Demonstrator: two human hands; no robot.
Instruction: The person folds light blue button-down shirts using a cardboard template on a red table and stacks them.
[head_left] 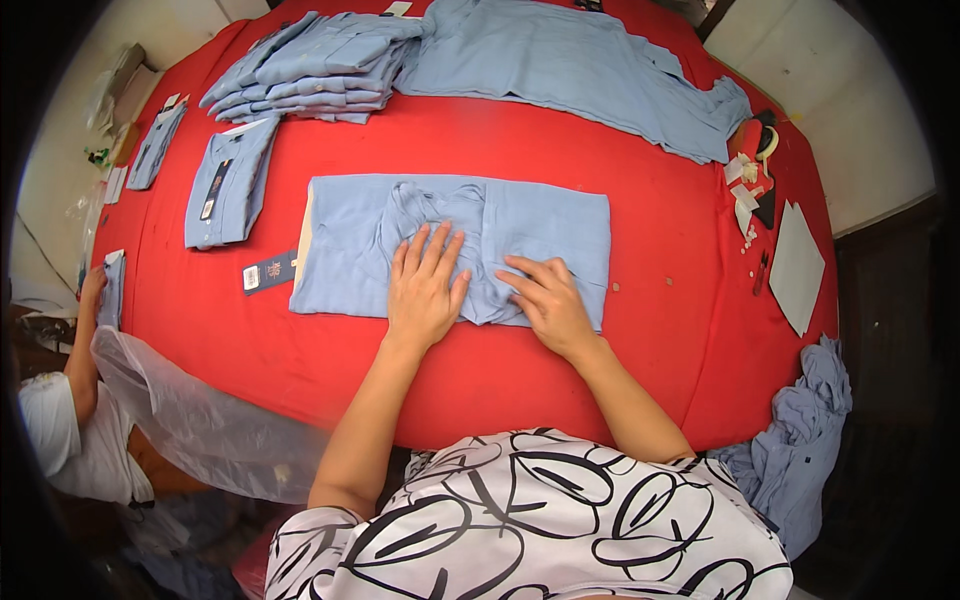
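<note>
A light blue shirt [555,215] lies partly folded into a wide rectangle in front of me, its middle bunched and wrinkled. Flat on the creased middle rests my left hand [428,285], fingers stretched out. My right hand [545,300] touches the cloth to the right of it, fingers spread and slightly bent, holding nothing. A strip of pale board [303,235] shows along the shirt's left edge. Beside that edge a dark blue hang tag [268,273] lies on the red cloth.
A stack of folded blue shirts [310,75] stands at the far left, beside an unfolded blue shirt [560,65]. A folded tagged shirt [230,185] lies nearer. White sheets [798,268] lie at right. Another person's hand [94,285] is at the left edge, near clear plastic [200,420].
</note>
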